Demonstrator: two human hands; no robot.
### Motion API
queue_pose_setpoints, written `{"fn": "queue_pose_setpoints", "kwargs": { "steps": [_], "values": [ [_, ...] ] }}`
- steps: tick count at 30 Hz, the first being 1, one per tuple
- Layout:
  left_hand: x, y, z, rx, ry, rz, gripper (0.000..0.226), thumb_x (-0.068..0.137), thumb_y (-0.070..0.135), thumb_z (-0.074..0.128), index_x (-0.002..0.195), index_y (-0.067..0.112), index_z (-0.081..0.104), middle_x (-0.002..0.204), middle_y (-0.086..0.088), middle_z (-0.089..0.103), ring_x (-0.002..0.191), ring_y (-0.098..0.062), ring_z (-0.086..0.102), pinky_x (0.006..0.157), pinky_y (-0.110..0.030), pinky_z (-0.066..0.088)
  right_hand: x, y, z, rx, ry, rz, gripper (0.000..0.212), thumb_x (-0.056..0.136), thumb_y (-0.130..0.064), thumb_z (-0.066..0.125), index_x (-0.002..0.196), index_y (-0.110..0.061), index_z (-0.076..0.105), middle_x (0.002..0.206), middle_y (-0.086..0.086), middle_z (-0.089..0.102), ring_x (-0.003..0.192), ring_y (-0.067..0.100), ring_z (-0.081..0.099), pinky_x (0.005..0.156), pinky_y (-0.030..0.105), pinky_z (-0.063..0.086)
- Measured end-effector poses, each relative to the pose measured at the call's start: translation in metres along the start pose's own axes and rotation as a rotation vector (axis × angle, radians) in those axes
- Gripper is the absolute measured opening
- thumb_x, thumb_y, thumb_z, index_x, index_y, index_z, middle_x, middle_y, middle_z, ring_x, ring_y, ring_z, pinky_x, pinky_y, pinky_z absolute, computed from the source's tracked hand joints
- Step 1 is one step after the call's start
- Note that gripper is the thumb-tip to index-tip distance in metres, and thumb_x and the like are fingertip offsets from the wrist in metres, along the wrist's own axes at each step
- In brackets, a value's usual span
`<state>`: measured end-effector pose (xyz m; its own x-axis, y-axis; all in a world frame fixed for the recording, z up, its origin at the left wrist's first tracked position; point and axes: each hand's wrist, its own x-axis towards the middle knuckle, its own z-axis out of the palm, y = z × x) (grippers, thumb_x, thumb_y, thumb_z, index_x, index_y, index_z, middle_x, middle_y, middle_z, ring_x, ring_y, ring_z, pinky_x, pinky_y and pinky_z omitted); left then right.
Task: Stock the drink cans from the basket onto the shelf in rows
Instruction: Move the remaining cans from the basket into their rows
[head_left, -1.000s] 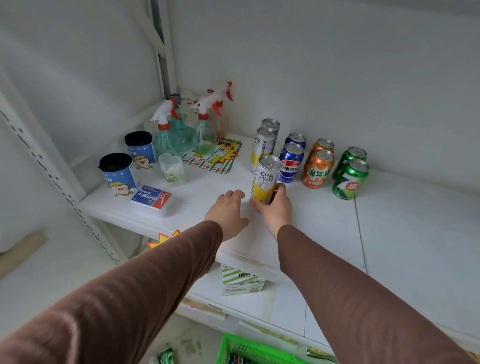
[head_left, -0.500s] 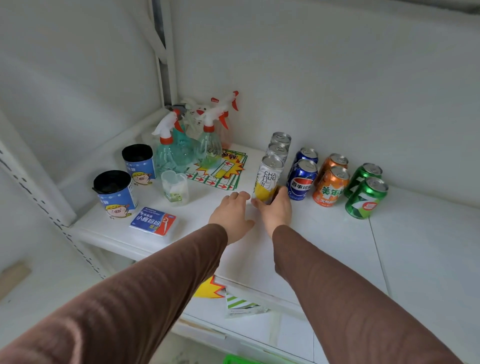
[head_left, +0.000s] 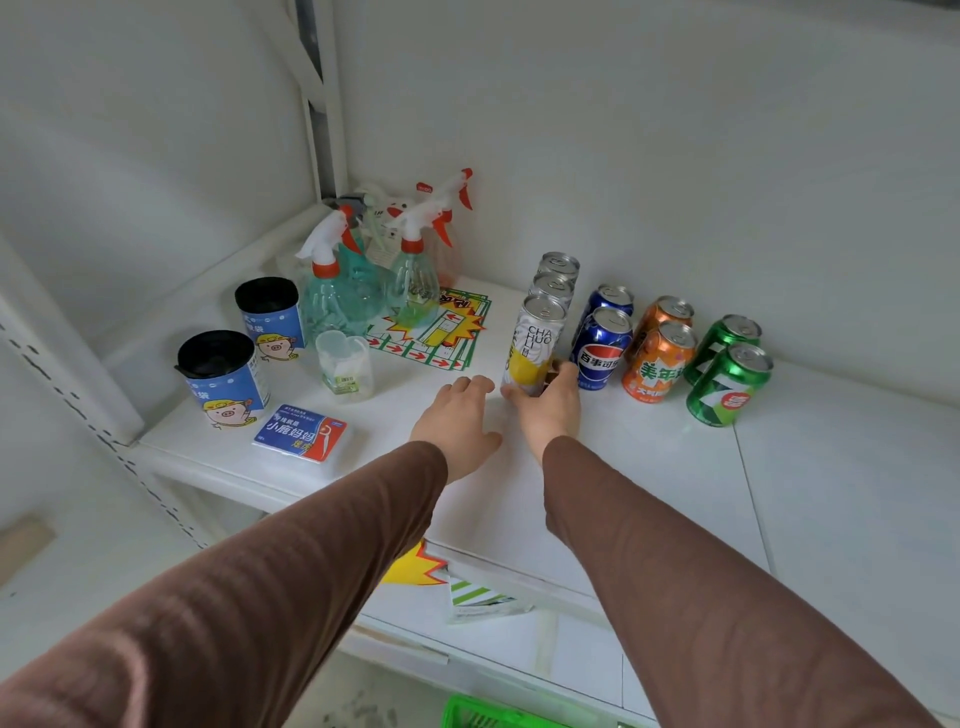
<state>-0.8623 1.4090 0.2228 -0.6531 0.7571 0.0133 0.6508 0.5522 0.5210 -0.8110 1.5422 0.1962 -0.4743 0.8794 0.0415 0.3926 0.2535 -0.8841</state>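
Right hand (head_left: 550, 410) fingers wrapped round tall can (head_left: 535, 345) base, left hand (head_left: 457, 423) fingers spread beside

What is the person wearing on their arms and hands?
Both arms are in long brown sleeves of soft, finely ribbed cloth that end at the wrists. The left hand and right hand are bare: no gloves, rings or watch show.

Left of centre we see three spray bottles (head_left: 332, 291), two blue pig-printed tubs (head_left: 228, 382), a clear cup (head_left: 345, 364), a blue packet (head_left: 301, 432) and arrow stickers (head_left: 436, 332).
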Motion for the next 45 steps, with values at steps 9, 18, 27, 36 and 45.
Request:
{"fn": "queue_pose_setpoints", "kwargs": {
  "steps": [9,18,27,36,45],
  "values": [
    [-0.042,0.004,0.008,-0.013,0.050,0.011,0.063,0.083,0.026,0.068,0.139,0.017,0.040,0.136,-0.006,0.045,0.128,-0.025,0.041,0.103,-0.038,0.040,-0.059,0.021,-0.043,-0.014,-0.040,-0.139,0.053,0.090,-0.024,0.071,0.137,-0.020,0.045,0.142,0.002,0.047,0.130,0.021,0.044,0.105,0.034,0.040],
    [-0.150,0.042,0.041,0.035,0.341,0.099,0.057,0.076,0.020,0.067,0.130,0.012,0.050,0.132,-0.009,0.047,0.116,-0.032,0.046,0.095,-0.044,0.043,-0.155,0.046,-0.109,-0.063,0.012,-0.544,0.035,0.086,-0.012,0.060,0.121,-0.013,0.058,0.123,0.003,0.058,0.119,0.025,0.046,0.100,0.042,0.042],
    [-0.279,0.054,0.122,0.045,0.437,0.096,0.062,0.075,0.018,0.064,0.134,0.011,0.046,0.141,-0.009,0.041,0.124,-0.030,0.040,0.105,-0.038,0.034,-0.262,0.143,-0.140,-0.065,-0.074,-0.675,0.029,0.086,-0.009,0.060,0.115,-0.009,0.060,0.128,0.007,0.056,0.121,0.025,0.048,0.104,0.036,0.040],
    [-0.371,-0.007,0.244,-0.040,0.242,-0.001,0.068,0.075,0.013,0.064,0.139,0.009,0.042,0.140,-0.008,0.041,0.124,-0.029,0.041,0.108,-0.037,0.034,-0.334,0.309,-0.117,-0.187,-0.232,-0.341,0.028,0.096,-0.012,0.050,0.124,-0.013,0.052,0.121,0.002,0.054,0.113,0.023,0.054,0.092,0.040,0.046],
    [-0.447,-0.089,0.410,-0.008,-0.080,-0.225,0.066,0.077,0.017,0.067,0.138,0.011,0.042,0.133,-0.009,0.046,0.116,-0.029,0.044,0.100,-0.040,0.040,-0.381,0.510,-0.082,-0.411,-0.414,0.022,0.030,0.101,-0.022,0.056,0.128,-0.011,0.052,0.128,0.007,0.055,0.115,0.030,0.055,0.096,0.045,0.047]
  ]
}}
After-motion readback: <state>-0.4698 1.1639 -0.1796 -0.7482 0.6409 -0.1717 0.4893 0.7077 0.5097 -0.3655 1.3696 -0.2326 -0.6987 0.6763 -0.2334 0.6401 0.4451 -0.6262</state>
